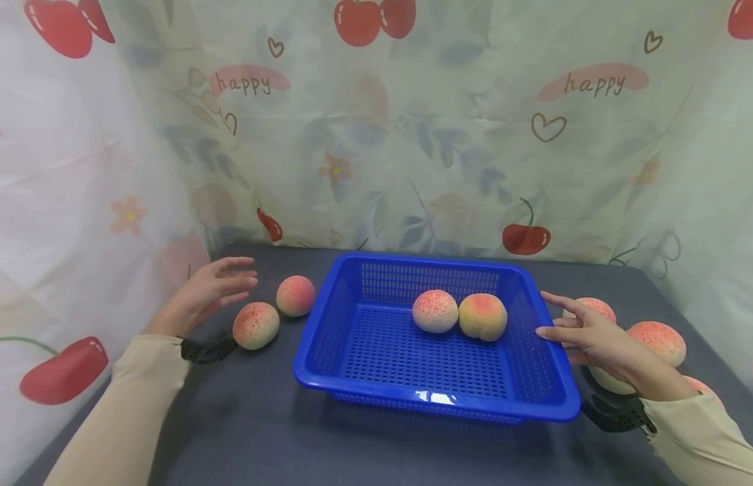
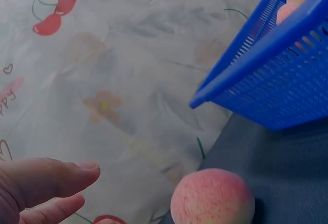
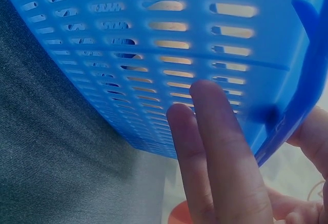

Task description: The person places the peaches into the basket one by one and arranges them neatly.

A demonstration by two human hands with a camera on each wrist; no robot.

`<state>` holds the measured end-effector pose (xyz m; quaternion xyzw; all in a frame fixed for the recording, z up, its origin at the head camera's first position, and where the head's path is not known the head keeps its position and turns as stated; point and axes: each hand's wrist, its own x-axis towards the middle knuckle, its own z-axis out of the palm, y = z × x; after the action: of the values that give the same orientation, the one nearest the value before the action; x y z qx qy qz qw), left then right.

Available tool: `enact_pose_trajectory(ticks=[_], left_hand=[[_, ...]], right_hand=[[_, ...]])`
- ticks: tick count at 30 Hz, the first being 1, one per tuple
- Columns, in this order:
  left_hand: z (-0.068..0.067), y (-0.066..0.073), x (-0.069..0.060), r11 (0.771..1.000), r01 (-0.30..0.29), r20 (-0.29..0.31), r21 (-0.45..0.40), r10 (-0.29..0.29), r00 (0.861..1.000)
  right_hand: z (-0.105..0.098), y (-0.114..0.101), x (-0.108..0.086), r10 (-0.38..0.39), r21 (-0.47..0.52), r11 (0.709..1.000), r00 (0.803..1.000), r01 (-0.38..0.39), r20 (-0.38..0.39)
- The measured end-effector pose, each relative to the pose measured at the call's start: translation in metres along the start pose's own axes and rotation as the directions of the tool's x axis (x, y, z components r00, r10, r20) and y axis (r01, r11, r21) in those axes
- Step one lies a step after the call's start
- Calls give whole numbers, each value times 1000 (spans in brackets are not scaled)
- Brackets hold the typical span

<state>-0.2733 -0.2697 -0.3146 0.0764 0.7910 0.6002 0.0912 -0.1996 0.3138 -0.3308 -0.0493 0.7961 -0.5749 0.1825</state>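
A blue plastic basket (image 1: 376, 389) with slotted walls stands mid-table. Inside it, a speckled pink-and-cream peach (image 1: 435, 311) lies against a yellower peach (image 1: 483, 316). My right hand (image 1: 601, 337) holds the basket's right rim, thumb over the edge. In the right wrist view, two of its fingers (image 3: 225, 157) lie along the outer slotted wall. My left hand (image 1: 212, 290) hovers left of the basket, holding nothing, fingers loosely extended. Near it on the table are a speckled peach (image 1: 256, 325) and a pinker peach (image 1: 295, 295).
Right of the basket, several peaches lie partly hidden around my right hand and forearm, among them a large speckled peach (image 1: 658, 343). A dark cloth (image 1: 249, 418) covers the table. Printed curtains (image 1: 376, 155) enclose the back and both sides.
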Motion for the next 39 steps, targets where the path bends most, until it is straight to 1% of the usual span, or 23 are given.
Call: enact_pose_trajectory(ticks=[6, 12, 16, 19, 23, 25, 29, 34, 39], left_hand=[[-5, -14, -3, 999, 31, 3, 31, -31, 1000], [-3, -25, -4, 997, 54, 5, 53, -54, 999], [0, -28, -6, 992, 82, 23, 93, -85, 996], [2, -30, -6, 983, 109, 40, 149, -116, 992], [5, -34, -5, 972, 133, 48, 193, -145, 988], [6, -37, -4, 970, 135, 52, 200, -148, 988], [9, -40, -3, 962, 158, 52, 222, -174, 983], [12, -43, -2, 948, 195, 34, 252, -210, 977], [13, -45, -2, 947, 195, 32, 254, -209, 977]], right_hand=[[0, -1, 0, 2, 0, 1000, 1000, -2, 0], [0, -1, 0, 3, 1, 1000, 1000, -3, -1], [0, 0, 0, 4, -4, 1000, 1000, -4, -6], [0, 0, 0, 5, -6, 1000, 1000, -6, -8], [0, 0, 0, 6, -5, 1000, 1000, -6, -11], [0, 0, 0, 5, -7, 1000, 1000, -5, -12], [0, 0, 1, 3, -13, 1000, 1000, -3, -14], [0, 0, 0, 0, -13, 1000, 1000, 0, -10], [0, 1, 1, 1, -12, 1000, 1000, -1, -14]])
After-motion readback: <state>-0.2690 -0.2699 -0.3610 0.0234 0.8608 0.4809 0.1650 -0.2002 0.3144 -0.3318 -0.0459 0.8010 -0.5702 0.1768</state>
